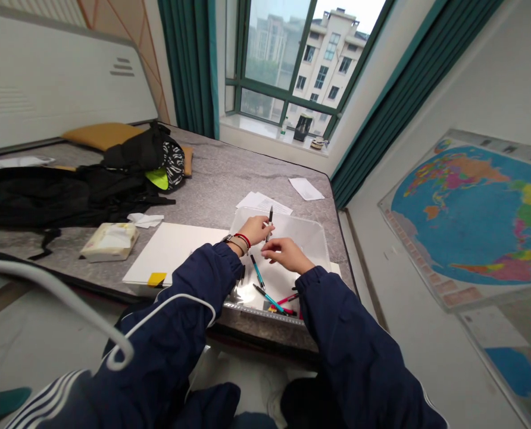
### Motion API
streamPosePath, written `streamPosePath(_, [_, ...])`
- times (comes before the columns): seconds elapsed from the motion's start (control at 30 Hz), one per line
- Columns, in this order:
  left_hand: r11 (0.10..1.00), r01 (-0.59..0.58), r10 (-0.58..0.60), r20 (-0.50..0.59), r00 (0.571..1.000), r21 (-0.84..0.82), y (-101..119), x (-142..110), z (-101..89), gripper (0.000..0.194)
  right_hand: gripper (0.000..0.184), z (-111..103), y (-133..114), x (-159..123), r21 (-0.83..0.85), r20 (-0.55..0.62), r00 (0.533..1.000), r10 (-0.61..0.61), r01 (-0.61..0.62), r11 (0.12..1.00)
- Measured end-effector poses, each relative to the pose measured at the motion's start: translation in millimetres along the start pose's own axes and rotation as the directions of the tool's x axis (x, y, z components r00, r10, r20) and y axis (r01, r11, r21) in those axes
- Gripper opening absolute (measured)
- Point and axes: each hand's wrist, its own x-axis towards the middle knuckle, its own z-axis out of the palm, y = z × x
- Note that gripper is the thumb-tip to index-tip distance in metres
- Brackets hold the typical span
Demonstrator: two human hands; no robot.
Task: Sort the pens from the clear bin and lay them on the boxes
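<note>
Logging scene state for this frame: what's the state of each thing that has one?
Left hand: gripping dark pen
Right hand: fingers curled beside it, contact unclear
Dark pen: held, near upright
Plastic tray: open-topped, pens inside
Teal pens: lying in tray
Curtains: drawn aside
Black bag: lying down

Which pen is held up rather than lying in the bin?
The dark-ended pen, upright in the left hand. The teal pens and the pink one lie on the floor of the clear bin.
</note>
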Motion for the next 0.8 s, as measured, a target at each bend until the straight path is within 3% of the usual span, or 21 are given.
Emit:
streamPosePath(0.17, [0.995,0.027,-0.028,-0.001,1.0,-0.092,4,1,-0.9,0.016,0.036,-15,5,-2,0.368,-0.136,0.986,0.101,-0.045,0.929])
streamPosePath(0.3, [0.973,0.022,-0.037,-0.062,0.997,-0.23,4,6,0.0,0.016,0.039,-19,11,4,0.547,-0.235,0.956,0.174,-0.018,0.837])
streamPosePath(0.43, [0.908,0.024,-0.071,-0.098,0.993,-0.419,4,11,2.2,0.019,0.039,-24,18,9,0.584,-0.338,0.915,0.219,0.022,0.811])
streamPosePath(0.53, [0.803,0.003,-0.079,-0.1,0.992,-0.596,7,14,3.9,0.022,0.037,-26,23,11,0.578,-0.407,0.887,0.221,0.062,0.814])
streamPosePath(0.67, [0.646,0.048,-0.109,-0.031,0.994,-0.762,13,14,3.6,0.025,0.03,-28,28,13,0.606,-0.488,0.835,0.253,0.115,0.787])
streamPosePath(0.8, [0.562,0.082,-0.09,0.038,0.995,-0.823,14,14,2.5,0.026,0.023,-31,32,15,0.656,-0.51,0.809,0.292,0.146,0.741])
